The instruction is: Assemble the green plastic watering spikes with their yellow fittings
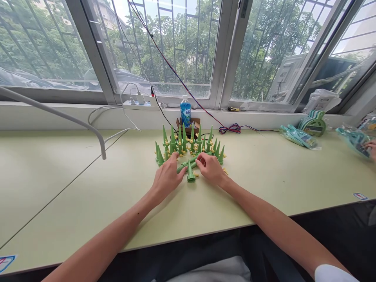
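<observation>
My left hand (168, 173) rests at the near left of a cluster of green plant watering spikes (173, 144). Its thumb and fingers close around the end of a green spike lying on its side. From the other side, my right hand (212, 169) pinches at the lying green spikes (192, 164); which piece its fingertips hold is partly hidden. Between the hands, a single watering spike (190, 174) lies with its open round end toward me and a small yellow valve at its side. Most other spikes stand upright in an arc, with yellow valves sticking out.
Behind the spikes stand a small brown box (194, 127) and a bottle of blue liquid (185, 111). A power strip (141, 103) and cables (230, 128) run along the sill. Bagged teal items (298, 136) lie at right, near another person's hand (371, 149).
</observation>
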Demonstrator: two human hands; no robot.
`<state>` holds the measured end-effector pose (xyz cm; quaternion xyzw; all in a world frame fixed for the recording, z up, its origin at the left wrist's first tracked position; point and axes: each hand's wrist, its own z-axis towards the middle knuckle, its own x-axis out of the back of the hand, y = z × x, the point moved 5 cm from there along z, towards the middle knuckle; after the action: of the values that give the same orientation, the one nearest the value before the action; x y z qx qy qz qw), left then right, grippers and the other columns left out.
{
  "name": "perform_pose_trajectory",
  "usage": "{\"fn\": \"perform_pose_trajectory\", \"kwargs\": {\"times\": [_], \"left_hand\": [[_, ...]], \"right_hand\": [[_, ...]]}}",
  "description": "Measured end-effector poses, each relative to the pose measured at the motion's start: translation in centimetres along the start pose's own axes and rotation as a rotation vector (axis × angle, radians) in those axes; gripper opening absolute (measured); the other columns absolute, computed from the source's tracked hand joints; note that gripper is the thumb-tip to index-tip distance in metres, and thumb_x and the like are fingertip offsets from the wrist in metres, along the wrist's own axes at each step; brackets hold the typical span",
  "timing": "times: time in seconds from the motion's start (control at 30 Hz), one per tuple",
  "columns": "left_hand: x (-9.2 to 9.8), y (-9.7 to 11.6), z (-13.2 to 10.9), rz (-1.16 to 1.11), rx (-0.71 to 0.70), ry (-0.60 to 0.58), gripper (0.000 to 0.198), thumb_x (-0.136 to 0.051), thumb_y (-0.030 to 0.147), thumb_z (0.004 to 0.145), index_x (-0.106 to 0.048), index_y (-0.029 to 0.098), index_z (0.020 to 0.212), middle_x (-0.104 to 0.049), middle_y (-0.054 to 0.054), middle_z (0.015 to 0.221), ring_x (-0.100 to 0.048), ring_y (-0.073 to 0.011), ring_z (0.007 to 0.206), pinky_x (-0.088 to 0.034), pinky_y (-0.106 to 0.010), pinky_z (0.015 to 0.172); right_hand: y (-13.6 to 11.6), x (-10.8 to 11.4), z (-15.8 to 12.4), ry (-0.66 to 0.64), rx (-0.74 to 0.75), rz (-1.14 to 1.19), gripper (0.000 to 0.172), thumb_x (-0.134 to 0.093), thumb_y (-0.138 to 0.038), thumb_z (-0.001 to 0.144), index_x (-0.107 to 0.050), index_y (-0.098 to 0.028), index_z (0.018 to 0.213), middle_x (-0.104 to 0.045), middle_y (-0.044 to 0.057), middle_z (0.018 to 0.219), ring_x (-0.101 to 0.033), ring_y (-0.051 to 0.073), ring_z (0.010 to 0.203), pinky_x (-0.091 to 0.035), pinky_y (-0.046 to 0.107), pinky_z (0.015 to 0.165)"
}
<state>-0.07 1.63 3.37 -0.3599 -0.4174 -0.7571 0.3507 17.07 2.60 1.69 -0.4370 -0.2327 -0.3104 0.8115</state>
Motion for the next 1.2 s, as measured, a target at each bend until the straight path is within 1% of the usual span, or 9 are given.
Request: {"fn": "perform_pose_trajectory", "kwargs": {"times": [0.1, 0.17, 0.27, 0.47, 0.6, 0.73, 0.9, 1.03, 1.2], "left_hand": [[-0.4, 0.1, 0.0, 0.072, -0.046, -0.04, 0.027, -0.048, 0.043, 0.091, -0.054, 0.02, 0.103, -0.067, -0.009, 0.106, -0.064, -0.0256, 0.09, -0.042, -0.031, 0.065], [-0.7, 0.1, 0.0, 0.115, -0.061, -0.075, 0.026, -0.046, 0.045, 0.092, -0.055, 0.02, 0.092, -0.067, -0.007, 0.096, -0.064, -0.0233, 0.083, -0.039, -0.029, 0.06], [-0.9, 0.0, 0.1, 0.175, -0.069, -0.101, 0.03, -0.045, 0.048, 0.093, -0.052, 0.02, 0.083, -0.065, -0.005, 0.087, -0.062, -0.022, 0.075, -0.034, -0.029, 0.054], [-1.2, -0.2, 0.3, 0.227, -0.097, -0.126, 0.035, -0.04, 0.051, 0.094, -0.053, 0.02, 0.084, -0.067, -0.007, 0.09, -0.064, -0.0228, 0.076, -0.035, -0.029, 0.055], [-1.5, -0.3, 0.5, 0.252, -0.112, -0.149, 0.04, -0.037, 0.052, 0.095, -0.057, 0.018, 0.088, -0.067, -0.01, 0.104, -0.066, -0.0237, 0.083, -0.04, -0.029, 0.059], [-1.8, -0.5, 0.6, 0.278, -0.112, -0.183, 0.046, -0.034, 0.053, 0.096, -0.061, 0.017, 0.086, -0.065, -0.011, 0.114, -0.066, -0.0247, 0.091, -0.044, -0.03, 0.065], [-2.0, -0.3, 0.6, 0.299, -0.12, -0.216, 0.052, -0.03, 0.054, 0.096, -0.064, 0.017, 0.083, -0.066, -0.011, 0.106, -0.067, -0.0243, 0.086, -0.044, -0.031, 0.064], [-1.9, -0.1, 0.6, 0.321, -0.129, -0.219, 0.052, -0.029, 0.053, 0.097, -0.064, 0.017, 0.083, -0.066, -0.01, 0.099, -0.066, -0.0236, 0.08, -0.043, -0.031, 0.061], [-1.9, 0.1, 0.5, 0.368, -0.132, -0.223, 0.053, -0.028, 0.052, 0.098, -0.064, 0.016, 0.082, -0.066, -0.01, 0.095, -0.066, -0.0234, 0.076, -0.041, -0.031, 0.058]], "right_hand": [[0.0, -0.1, -0.1, -0.006, 0.003, -0.002, 0.013, -0.05, -0.027, 0.09, -0.056, -0.019, 0.08, -0.06, -0.001, 0.066, -0.049, 0.012, 0.056, -0.033, 0.023, 0.055], [-0.1, -0.1, -0.1, -0.015, 0.003, -0.002, 0.013, -0.05, -0.027, 0.09, -0.056, -0.019, 0.081, -0.06, -0.001, 0.066, -0.049, 0.011, 0.056, -0.033, 0.023, 0.056], [-0.1, -0.3, -0.2, -0.03, 0.001, 0.0, 0.013, -0.05, -0.027, 0.09, -0.055, -0.019, 0.081, -0.06, -0.001, 0.066, -0.05, 0.011, 0.056, -0.034, 0.023, 0.056], [-0.1, -0.4, -0.2, -0.036, 0.003, -0.005, 0.013, -0.05, -0.026, 0.09, -0.054, -0.019, 0.08, -0.06, -0.001, 0.065, -0.049, 0.011, 0.056, -0.033, 0.023, 0.056], [-0.1, -0.5, -0.2, -0.045, 0.006, -0.001, 0.013, -0.051, -0.026, 0.09, -0.054, -0.019, 0.079, -0.061, -0.001, 0.066, -0.05, 0.011, 0.057, -0.033, 0.023, 0.056], [0.0, -0.6, -0.2, -0.053, 0.004, 0.002, 0.013, -0.052, -0.026, 0.089, -0.054, -0.019, 0.078, -0.061, -0.001, 0.066, -0.05, 0.011, 0.057, -0.033, 0.022, 0.056], [-0.1, -0.6, -0.2, -0.065, 0.012, 0.003, 0.014, -0.051, -0.025, 0.09, -0.054, -0.019, 0.078, -0.061, -0.001, 0.066, -0.051, 0.011, 0.058, -0.033, 0.022, 0.057], [-0.3, -0.6, -0.3, -0.078, 0.015, 0.004, 0.014, -0.051, -0.025, 0.09, -0.055, -0.019, 0.078, -0.061, -0.001, 0.066, -0.051, 0.011, 0.058, -0.033, 0.023, 0.057], [-0.5, -0.5, -0.4, -0.095, 0.024, 0.013, 0.014, -0.052, -0.024, 0.089, -0.056, -0.019, 0.078, -0.062, 0.0, 0.067, -0.051, 0.011, 0.059, -0.034, 0.023, 0.059]]}}
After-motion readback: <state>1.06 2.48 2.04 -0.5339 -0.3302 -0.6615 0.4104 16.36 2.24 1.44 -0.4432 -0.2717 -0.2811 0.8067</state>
